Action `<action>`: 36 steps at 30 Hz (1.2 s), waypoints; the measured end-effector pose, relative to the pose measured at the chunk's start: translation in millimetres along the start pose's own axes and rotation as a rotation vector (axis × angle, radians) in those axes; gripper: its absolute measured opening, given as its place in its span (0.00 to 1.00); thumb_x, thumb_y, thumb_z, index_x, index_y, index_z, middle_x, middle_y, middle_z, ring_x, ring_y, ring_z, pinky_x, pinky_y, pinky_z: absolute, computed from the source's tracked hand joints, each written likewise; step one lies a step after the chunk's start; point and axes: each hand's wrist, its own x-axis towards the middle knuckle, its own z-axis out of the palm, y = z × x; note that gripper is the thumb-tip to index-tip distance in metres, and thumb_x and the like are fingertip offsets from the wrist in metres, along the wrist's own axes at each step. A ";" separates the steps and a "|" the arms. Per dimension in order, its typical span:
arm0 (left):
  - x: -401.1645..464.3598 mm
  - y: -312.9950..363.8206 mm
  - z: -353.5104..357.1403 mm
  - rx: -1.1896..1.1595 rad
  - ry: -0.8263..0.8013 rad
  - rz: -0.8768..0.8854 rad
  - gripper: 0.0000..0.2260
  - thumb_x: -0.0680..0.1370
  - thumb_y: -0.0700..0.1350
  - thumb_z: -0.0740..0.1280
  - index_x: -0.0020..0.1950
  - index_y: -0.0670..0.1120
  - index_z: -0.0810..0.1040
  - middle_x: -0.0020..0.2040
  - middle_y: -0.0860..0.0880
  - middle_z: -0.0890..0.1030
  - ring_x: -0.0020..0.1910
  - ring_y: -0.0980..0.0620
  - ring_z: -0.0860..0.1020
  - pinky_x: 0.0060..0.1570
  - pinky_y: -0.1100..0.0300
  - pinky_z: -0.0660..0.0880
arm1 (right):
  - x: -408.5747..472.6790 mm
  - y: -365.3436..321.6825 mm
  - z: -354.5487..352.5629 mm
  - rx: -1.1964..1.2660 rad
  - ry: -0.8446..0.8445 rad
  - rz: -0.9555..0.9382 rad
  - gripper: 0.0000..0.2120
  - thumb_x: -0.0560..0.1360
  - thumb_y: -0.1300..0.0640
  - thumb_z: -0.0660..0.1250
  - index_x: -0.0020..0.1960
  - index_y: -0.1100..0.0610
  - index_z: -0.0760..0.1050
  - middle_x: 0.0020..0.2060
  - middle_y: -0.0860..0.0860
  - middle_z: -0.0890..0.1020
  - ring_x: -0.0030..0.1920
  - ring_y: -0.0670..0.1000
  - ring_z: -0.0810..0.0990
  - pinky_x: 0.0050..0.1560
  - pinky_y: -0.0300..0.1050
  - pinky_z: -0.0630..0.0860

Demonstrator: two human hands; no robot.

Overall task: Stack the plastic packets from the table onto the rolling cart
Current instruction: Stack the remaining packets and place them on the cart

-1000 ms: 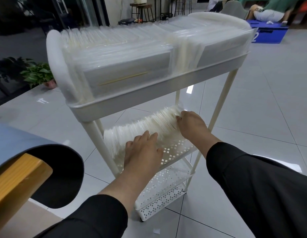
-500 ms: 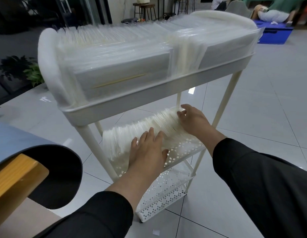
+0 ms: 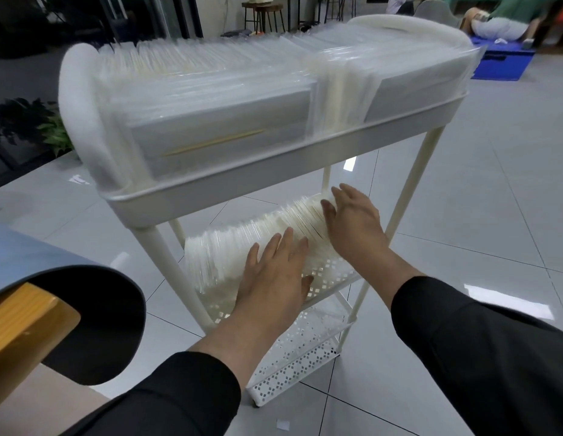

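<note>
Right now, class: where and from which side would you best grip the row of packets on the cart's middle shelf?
Probably at its two ends, palms squeezing inward. The row of packets stands on edge, so end pressure keeps them together. The left hand and right hand lie on it from the open front.

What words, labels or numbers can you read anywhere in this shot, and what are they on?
None can be read.
The plastic packets on the cart show no legible print.
The blue crate at far right is too blurred to show any mark.
</note>
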 end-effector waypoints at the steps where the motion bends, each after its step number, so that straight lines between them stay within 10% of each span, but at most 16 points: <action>1: -0.5 1.9 1.1 0.027 -0.027 0.033 0.29 0.85 0.57 0.50 0.83 0.50 0.45 0.84 0.48 0.43 0.82 0.48 0.44 0.79 0.43 0.45 | -6.7 2.7 4.4 -0.027 0.007 -0.036 0.23 0.85 0.47 0.54 0.74 0.58 0.69 0.74 0.55 0.70 0.75 0.57 0.66 0.76 0.57 0.60; 10: 1.3 5.4 -7.6 -0.019 -0.017 0.021 0.25 0.87 0.54 0.46 0.83 0.50 0.47 0.84 0.49 0.44 0.82 0.51 0.42 0.80 0.45 0.45 | -13.3 12.0 4.7 0.015 -0.087 -0.085 0.25 0.86 0.47 0.48 0.80 0.57 0.59 0.81 0.53 0.57 0.81 0.53 0.50 0.80 0.56 0.46; 17: -11.9 4.2 -12.5 -0.125 -0.012 0.031 0.24 0.86 0.54 0.48 0.83 0.52 0.51 0.84 0.50 0.48 0.82 0.52 0.46 0.80 0.49 0.46 | -79.3 -20.9 -15.8 0.540 -0.044 0.186 0.29 0.86 0.48 0.52 0.82 0.54 0.48 0.82 0.46 0.43 0.81 0.46 0.42 0.79 0.43 0.44; 25: -20.4 10.0 -14.7 -0.104 -0.116 0.124 0.28 0.85 0.60 0.41 0.83 0.50 0.50 0.84 0.55 0.47 0.81 0.57 0.41 0.80 0.52 0.41 | -63.8 -13.7 -16.2 0.768 -0.169 0.541 0.22 0.85 0.53 0.52 0.75 0.63 0.59 0.62 0.57 0.75 0.61 0.55 0.74 0.66 0.52 0.70; 29: -13.9 10.6 -17.5 -0.080 -0.219 0.158 0.31 0.84 0.62 0.38 0.84 0.49 0.49 0.84 0.54 0.45 0.81 0.58 0.40 0.80 0.50 0.42 | -56.0 -7.6 -19.5 0.804 -0.164 0.521 0.18 0.85 0.56 0.52 0.72 0.61 0.64 0.48 0.52 0.77 0.41 0.43 0.73 0.41 0.42 0.70; 36: -8.1 9.4 -14.8 -0.060 -0.227 0.150 0.28 0.85 0.60 0.39 0.84 0.50 0.48 0.84 0.53 0.46 0.81 0.56 0.41 0.80 0.48 0.42 | -64.0 -5.8 -24.6 0.778 -0.120 0.455 0.15 0.85 0.55 0.52 0.68 0.58 0.68 0.55 0.58 0.79 0.40 0.43 0.74 0.38 0.37 0.69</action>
